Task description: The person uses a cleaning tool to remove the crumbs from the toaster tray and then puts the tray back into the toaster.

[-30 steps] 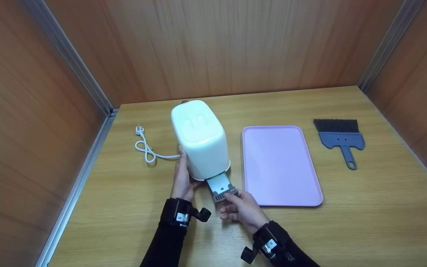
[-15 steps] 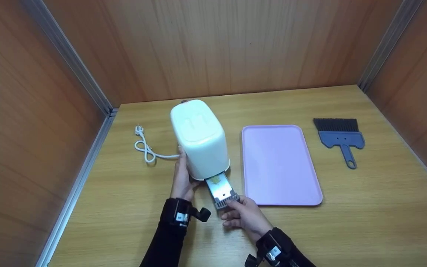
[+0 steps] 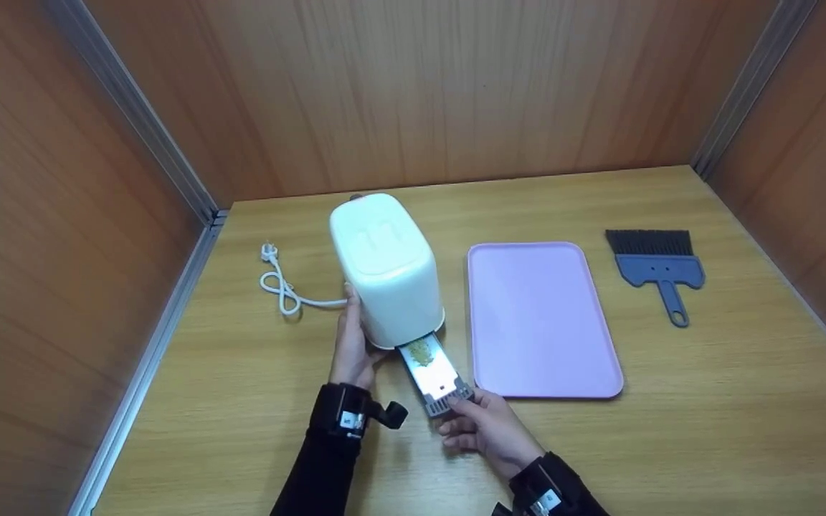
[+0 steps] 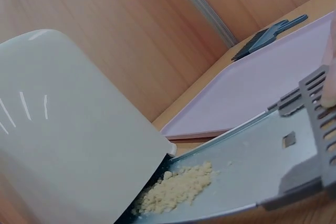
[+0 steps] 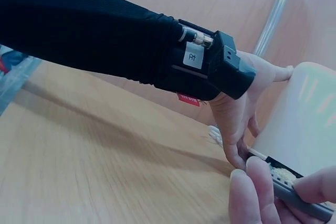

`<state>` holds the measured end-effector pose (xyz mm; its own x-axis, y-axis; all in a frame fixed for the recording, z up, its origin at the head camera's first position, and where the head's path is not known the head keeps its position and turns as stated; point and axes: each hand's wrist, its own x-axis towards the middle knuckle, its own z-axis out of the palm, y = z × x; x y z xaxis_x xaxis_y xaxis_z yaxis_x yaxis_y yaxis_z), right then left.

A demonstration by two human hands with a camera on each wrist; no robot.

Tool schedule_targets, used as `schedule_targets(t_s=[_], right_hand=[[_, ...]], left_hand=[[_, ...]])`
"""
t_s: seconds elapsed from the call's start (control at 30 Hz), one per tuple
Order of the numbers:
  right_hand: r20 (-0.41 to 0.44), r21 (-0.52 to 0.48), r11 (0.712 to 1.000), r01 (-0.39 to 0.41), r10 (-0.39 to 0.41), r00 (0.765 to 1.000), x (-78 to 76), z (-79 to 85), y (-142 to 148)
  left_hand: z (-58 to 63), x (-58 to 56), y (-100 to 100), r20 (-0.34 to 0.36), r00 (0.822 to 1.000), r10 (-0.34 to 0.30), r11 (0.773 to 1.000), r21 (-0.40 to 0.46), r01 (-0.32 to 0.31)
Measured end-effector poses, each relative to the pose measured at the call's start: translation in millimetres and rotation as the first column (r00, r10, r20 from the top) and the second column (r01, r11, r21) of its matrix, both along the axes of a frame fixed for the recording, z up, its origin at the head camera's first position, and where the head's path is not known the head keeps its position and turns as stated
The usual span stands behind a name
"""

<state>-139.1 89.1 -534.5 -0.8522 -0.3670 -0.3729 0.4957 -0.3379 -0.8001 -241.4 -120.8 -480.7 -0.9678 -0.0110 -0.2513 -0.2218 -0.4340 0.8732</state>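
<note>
A flat, shiny metal crumb tray (image 3: pixel 436 375) with a grey slotted end piece (image 3: pixel 440 403) is seen projecting from the lower front of a glossy white rounded appliance (image 3: pixel 393 251), left of a pale purple rectangular tray (image 3: pixel 542 322). Pale yellow crumbs (image 3: pixel 421 352) are clustered beside the appliance's edge. The end piece is pinched by the thumb and fingers of the right hand (image 3: pixel 493 430); the appliance is braced by the left hand (image 3: pixel 352 351), fingers extended. Relative to one second earlier, the crumb tray is drawn farther out and the crumbs are exposed; the appliance is unmoved.
</note>
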Motion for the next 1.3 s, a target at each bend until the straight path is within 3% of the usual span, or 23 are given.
schedule_targets(t_s=[0.93, 1.3], right_hand=[[-0.043, -0.038, 0.985, -0.167, 0.165, 0.985, -0.5, 7.0, 52.6], [-0.064, -0.031, 0.982, -0.188, 0.186, 0.981, 9.6, 6.5, 61.9]], left_hand=[[0.0, -0.5, -1.0, 0.011, 1.000, 0.014, 1.000, 0.001, -0.014], [0.2, -0.8, -1.2, -0.010, 1.000, -0.006, 1.000, -0.001, 0.006]])
